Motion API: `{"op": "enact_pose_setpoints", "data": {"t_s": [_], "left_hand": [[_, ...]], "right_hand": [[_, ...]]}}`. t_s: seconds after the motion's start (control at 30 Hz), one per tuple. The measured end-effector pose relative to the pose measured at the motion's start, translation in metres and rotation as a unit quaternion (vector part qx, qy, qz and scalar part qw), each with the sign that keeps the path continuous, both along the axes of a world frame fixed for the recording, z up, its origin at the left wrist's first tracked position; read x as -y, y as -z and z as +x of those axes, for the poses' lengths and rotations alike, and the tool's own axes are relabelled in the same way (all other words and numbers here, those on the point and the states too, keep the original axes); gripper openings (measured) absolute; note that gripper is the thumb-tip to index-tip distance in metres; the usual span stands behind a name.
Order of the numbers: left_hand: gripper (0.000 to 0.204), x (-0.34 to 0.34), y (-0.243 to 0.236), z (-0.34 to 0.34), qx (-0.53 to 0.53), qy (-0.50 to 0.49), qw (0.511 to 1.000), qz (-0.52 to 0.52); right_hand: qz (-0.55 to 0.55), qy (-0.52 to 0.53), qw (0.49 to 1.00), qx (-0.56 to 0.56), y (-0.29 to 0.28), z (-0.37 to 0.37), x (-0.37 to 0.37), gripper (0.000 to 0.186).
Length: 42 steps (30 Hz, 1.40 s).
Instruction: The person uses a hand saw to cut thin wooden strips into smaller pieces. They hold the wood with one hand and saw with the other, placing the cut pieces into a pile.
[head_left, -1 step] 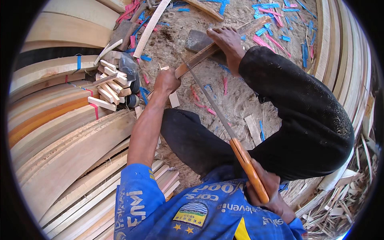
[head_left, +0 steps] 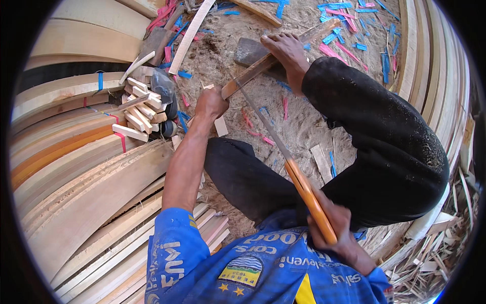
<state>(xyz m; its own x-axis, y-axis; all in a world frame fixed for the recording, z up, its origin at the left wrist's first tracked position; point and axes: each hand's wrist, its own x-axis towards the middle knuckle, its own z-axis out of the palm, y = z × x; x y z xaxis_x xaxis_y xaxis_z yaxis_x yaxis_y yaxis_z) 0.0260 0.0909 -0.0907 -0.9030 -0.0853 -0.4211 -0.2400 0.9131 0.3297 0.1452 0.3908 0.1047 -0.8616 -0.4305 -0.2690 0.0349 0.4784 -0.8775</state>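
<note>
My left hand [head_left: 212, 102] grips the near end of a narrow wooden strip [head_left: 248, 76], which runs diagonally up to the right over a dark wooden block [head_left: 244, 49]. My bare right foot [head_left: 286, 53] presses on that strip. A long saw [head_left: 266, 121] has its thin blade across the strip, just beside my left hand. My right hand [head_left: 331, 228] is closed around the saw's orange wooden handle [head_left: 309, 197], low at the right near my blue shirt.
Stacks of planks [head_left: 86, 177] fill the left, with short offcuts [head_left: 139, 111] piled beside a dark bag [head_left: 163, 83]. More boards [head_left: 430, 66] line the right, above wood shavings [head_left: 450, 243]. Blue and pink tape scraps [head_left: 341, 50] lie on the sandy ground [head_left: 309, 121].
The saw handle and my right hand have moved forward and slightly left, toward the wooden strip. My left hand and foot remain in place.
</note>
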Motion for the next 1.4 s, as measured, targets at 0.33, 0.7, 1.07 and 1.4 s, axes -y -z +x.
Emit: {"op": "enact_pose_setpoints", "data": {"t_s": [0.33,0.7,1.07,1.4], "left_hand": [[0.029,0.01,0.006,-0.002,0.013,0.016,1.0,0.001],[0.03,0.01,0.016,-0.005,-0.024,0.009,1.0,0.013],[0.032,-0.001,-0.001,-0.004,0.002,0.018,1.0,-0.004],[0.027,-0.005,0.008,-0.009,-0.024,0.015,1.0,0.004]], "right_hand": [[-0.003,-0.015,1.0,0.009,-0.015,0.006,-0.013,0.063],[-0.011,-0.02,1.0,-0.001,0.012,-0.028,0.014,0.064],[-0.018,0.01,1.0,-0.023,0.039,-0.063,0.036,0.064],[-0.035,0.035,0.998,-0.04,0.043,-0.055,0.032,0.064]]}}
